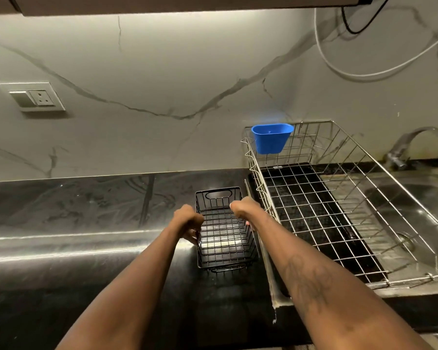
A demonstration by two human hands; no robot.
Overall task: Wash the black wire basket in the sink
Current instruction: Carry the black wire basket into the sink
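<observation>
While both hands are clamping its long sides, the black wire basket (pixel 225 231) is sitting short of the sink (pixel 415 213).
Left hand (pixel 189 221) and right hand (pixel 243 208) are gripping opposite rims; its long axis is running away from the person, sink lying right of the grip.

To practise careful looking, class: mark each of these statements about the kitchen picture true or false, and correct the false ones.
1. Both hands grip the black wire basket: left hand, right hand. True.
2. The basket sits in the sink. False: it is on the dark counter, left of the sink.
3. A blue cup hangs on the steel dish rack. True.
4. The basket holds dishes. False: it is empty.
</observation>
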